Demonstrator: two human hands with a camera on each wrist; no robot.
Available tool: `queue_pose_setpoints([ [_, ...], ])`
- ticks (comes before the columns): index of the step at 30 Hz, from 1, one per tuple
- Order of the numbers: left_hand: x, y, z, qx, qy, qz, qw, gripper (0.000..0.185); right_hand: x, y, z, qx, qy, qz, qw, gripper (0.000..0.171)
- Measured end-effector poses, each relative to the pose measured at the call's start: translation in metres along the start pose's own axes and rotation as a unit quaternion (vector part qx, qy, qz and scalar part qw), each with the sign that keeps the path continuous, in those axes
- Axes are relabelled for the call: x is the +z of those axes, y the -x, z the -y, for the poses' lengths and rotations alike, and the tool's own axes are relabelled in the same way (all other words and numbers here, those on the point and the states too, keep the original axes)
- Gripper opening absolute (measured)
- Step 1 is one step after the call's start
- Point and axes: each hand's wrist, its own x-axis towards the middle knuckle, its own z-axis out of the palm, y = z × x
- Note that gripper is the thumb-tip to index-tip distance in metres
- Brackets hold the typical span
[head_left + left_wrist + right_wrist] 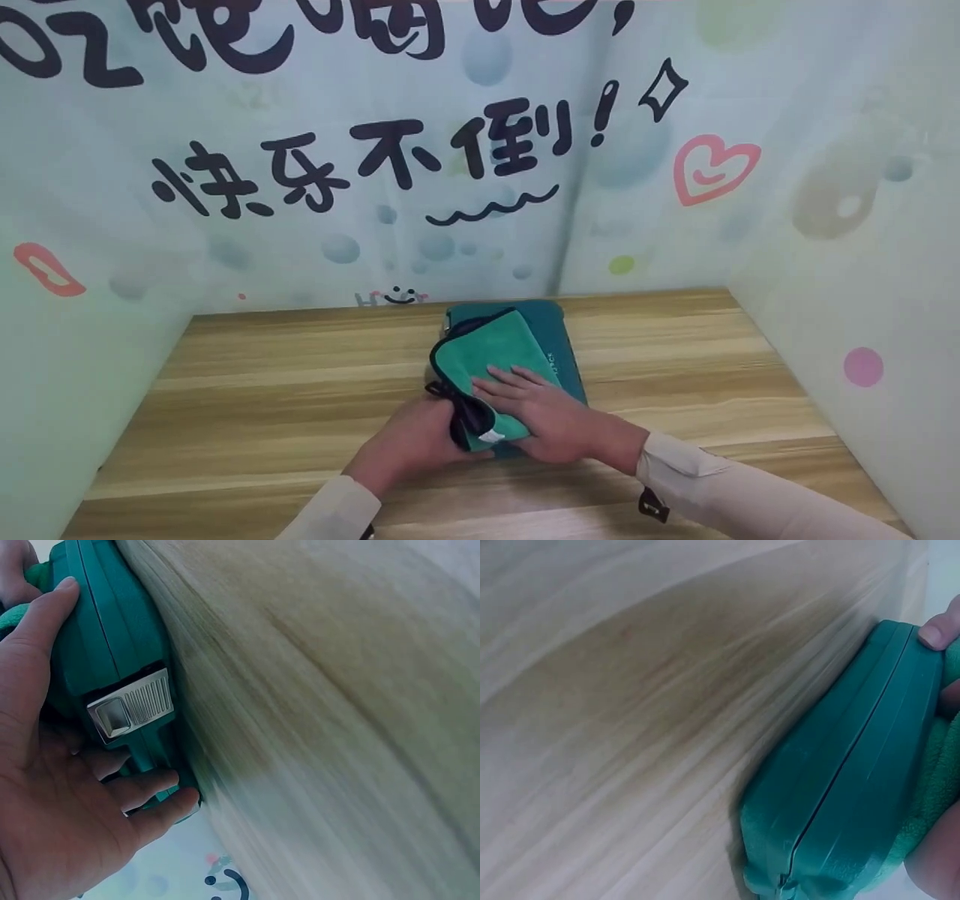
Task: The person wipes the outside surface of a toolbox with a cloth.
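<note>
**Desk:** While both hands are on it, how far along does the wiping look?

**Operator:** From my feed, partway, I'd judge. The green cloth (491, 352) lies folded over the lid of the teal case (564, 352), which sits flat on the wooden counter (262, 390) near the back wall. My right hand (551, 420) presses the cloth down with fingers straight and spread. My left hand (416, 442) steadies the near end of the case, thumb along its top and fingers (150, 802) curled around its edge beside the silver latch (131, 709). The lid's right strip lies uncovered; whether it has been wiped, I cannot tell.

**Desk:** Materials?

**Operator:** The cloth is plush microfibre with dark piping and a small white tag. The case is hard moulded plastic, rounded at the corners, with a seam running round its side (840, 772). The latch is ribbed metal. The counter shows pale wood grain, smooth and matte.
</note>
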Motion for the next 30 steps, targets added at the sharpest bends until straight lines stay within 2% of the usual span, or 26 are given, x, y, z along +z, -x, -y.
queue_pose_setpoints([
  [3,0.0,0.002,0.0,0.004,-0.004,-0.005,1.0,0.071,0.0,0.002,0.002,-0.004,-0.003,0.004,1.0,0.059],
  [5,0.0,0.004,0.0,0.01,-0.018,-0.014,0.9997,0.056,0.0,0.006,0.005,-0.014,-0.007,0.008,1.0,0.057],
  [8,-0.001,0.006,0.001,0.006,-0.001,-0.019,0.9998,0.026,0.001,0.012,0.009,-0.03,-0.011,0.016,0.999,0.062],
  [11,-0.004,0.006,0.002,-0.002,0.024,-0.019,0.9995,0.02,0.002,0.017,0.009,-0.043,-0.016,0.02,0.999,0.068],
  [16,-0.005,0.007,0.003,0.021,0.021,-0.031,0.9991,0.027,0.0,0.022,0.003,-0.041,-0.031,0.017,0.999,0.07],
  [20,-0.005,0.008,0.002,0.022,0.034,-0.024,0.9989,0.035,-0.001,0.025,-0.005,-0.032,-0.045,0.002,0.998,0.078],
  [22,-0.005,0.008,0.0,0.013,0.04,-0.015,0.999,0.048,-0.002,0.027,-0.009,-0.028,-0.049,-0.007,0.998,0.076],
  [26,-0.006,0.006,-0.004,-0.026,0.042,0.022,0.9985,0.089,-0.005,0.03,-0.023,-0.006,-0.056,-0.025,0.998,0.065],
  [28,-0.008,0.005,-0.005,-0.045,0.038,0.038,0.9975,0.1,-0.008,0.031,-0.031,0.013,-0.058,-0.035,0.998,0.062],
  [30,-0.009,0.004,-0.007,-0.056,0.04,0.048,0.9965,0.102,-0.01,0.031,-0.038,0.036,-0.055,-0.042,0.997,0.061],
])
